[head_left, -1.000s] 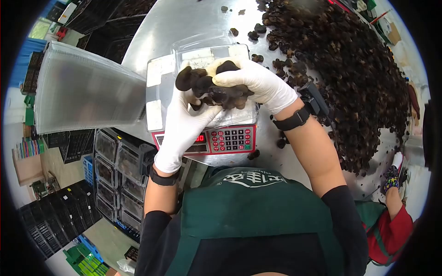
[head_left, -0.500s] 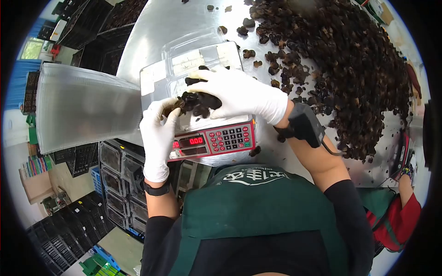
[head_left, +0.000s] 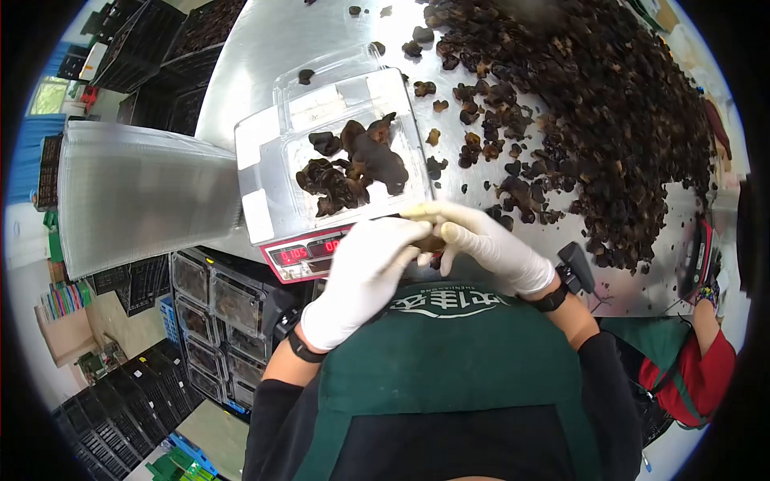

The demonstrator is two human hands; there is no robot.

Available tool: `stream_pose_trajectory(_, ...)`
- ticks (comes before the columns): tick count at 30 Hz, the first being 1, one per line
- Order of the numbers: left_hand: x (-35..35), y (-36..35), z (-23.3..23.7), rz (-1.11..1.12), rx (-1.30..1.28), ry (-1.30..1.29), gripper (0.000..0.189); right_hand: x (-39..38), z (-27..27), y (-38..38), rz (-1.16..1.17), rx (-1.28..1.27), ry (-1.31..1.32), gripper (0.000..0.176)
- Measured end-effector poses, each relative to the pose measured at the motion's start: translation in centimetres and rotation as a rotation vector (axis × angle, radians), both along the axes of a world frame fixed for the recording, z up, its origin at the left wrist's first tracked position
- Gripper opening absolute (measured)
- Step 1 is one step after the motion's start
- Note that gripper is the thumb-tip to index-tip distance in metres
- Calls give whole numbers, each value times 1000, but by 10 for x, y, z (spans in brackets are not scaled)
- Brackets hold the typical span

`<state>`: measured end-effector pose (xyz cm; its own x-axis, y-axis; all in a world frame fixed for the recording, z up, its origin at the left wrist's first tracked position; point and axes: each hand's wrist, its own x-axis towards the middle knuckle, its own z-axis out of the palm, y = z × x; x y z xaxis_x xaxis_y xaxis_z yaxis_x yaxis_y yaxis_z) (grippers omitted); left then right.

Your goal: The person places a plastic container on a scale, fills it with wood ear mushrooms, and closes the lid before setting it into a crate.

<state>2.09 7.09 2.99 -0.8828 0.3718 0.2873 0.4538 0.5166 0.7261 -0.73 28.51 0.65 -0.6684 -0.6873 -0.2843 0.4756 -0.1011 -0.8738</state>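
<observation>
My left hand [head_left: 362, 271] and my right hand [head_left: 496, 247], both in white gloves, meet in front of the scale. Their fingers close together around a small brownish wood ear piece [head_left: 433, 241], mostly hidden by the gloves. Behind them, a digital scale [head_left: 255, 164] with a red front panel bears an open clear plastic clamshell box [head_left: 290, 178]. Several dark wood ear pieces [head_left: 374, 159] lie in the box. The red digits of the scale are partly covered by my left hand.
A large heap of wood ear [head_left: 618, 136] covers the right of the metal table [head_left: 257, 56], with loose pieces nearby. A tall stack of clear plastic lids or boxes [head_left: 148, 196] stands left of the scale. Filled boxes [head_left: 233, 301] sit below. A co-worker's red sleeve [head_left: 706, 373] shows at right.
Both hands have drawn back from the box toward my body and come together. The wood ear in the box is now uncovered, and the scale display has changed from zero.
</observation>
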Motion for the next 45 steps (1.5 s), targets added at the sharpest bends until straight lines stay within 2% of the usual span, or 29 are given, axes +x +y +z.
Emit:
stream_pose_trajectory(1, 0, 6, -5, -75, -2, -22, 34, 9, -8, 3, 0, -81, -92, 66)
stream_pose_trajectory(2, 0, 11, -12, -95, 19, -36, 34, 19, -11, 5, -57, -92, -146, 56)
stream_pose_trajectory(5, -7, 19, -5, -118, -104, -188, 35, 35, -17, 17, -192, 84, -116, 42)
stream_pose_trajectory(6, -6, 20, -8, -97, -75, -291, 36, 37, -18, 22, -267, 131, -133, 32)
stream_pose_trajectory(7, -9, 20, -4, -93, -65, -247, 37, 41, -19, 26, -360, 115, -141, 28)
stream_pose_trajectory(9, -26, 15, 13, -81, -41, -158, 38, 45, -18, 41, -467, 151, -207, 26)
stream_pose_trajectory(11, -57, -3, 27, 50, -166, 29, 32, 46, -9, 58, -502, 205, -168, 29)
stream_pose_trajectory(13, -86, -9, 36, 209, -407, 101, 22, 49, -18, 75, -534, 249, -82, 35)
stream_pose_trajectory(14, -100, -7, 30, 208, -471, 126, 20, 50, -29, 82, -536, 269, -17, 42)
stream_pose_trajectory(16, -124, -6, 6, 209, -595, 184, 19, 51, -34, 81, -552, 212, -27, 44)
stream_pose_trajectory(20, -138, -15, -15, 131, -445, 139, 20, 54, -28, 76, -519, 125, -80, 46)
stream_pose_trajectory(23, -122, -16, 23, 329, -53, -307, 19, 51, -22, 70, -484, 72, -141, 43)
stream_pose_trajectory(24, -127, -31, 13, 230, 165, -445, 19, 47, -21, 69, -458, 54, -147, 43)
stream_pose_trajectory(28, -110, -35, 26, 141, 383, -591, 24, 26, -11, 46, -372, 16, 10, 49)
stream_pose_trajectory(31, -84, -16, 42, 97, 363, -683, 25, 6, -12, 21, -362, -189, 39, 52)
stream_pose_trajectory(34, -71, 0, 48, -120, 40, -617, 30, -5, 10, 5, -300, -86, 7, 43)
stream_pose_trajectory(35, -73, 2, 47, -126, 57, -538, 26, -6, 6, 4, -293, -42, 20, 40)
stream_pose_trajectory(37, -97, -8, 58, 7, 0, -468, 22, -3, 1, 12, -334, 8, -33, 29)
stream_pose_trajectory(39, -151, -49, 24, 138, -120, -189, 17, 10, -10, 31, -391, 49, -17, 25)
stream_pose_trajectory(41, -196, -88, 6, 246, -544, 196, 19, 28, -17, 70, -344, 158, -70, 19)
stream_pose_trajectory(43, -214, -100, -5, 176, -713, 378, 24, 56, -15, 113, -375, 333, -118, 18)
stream_pose_trajectory(45, -225, -106, -20, 91, -779, 348, 28, 96, -24, 160, -390, 455, -98, 19)
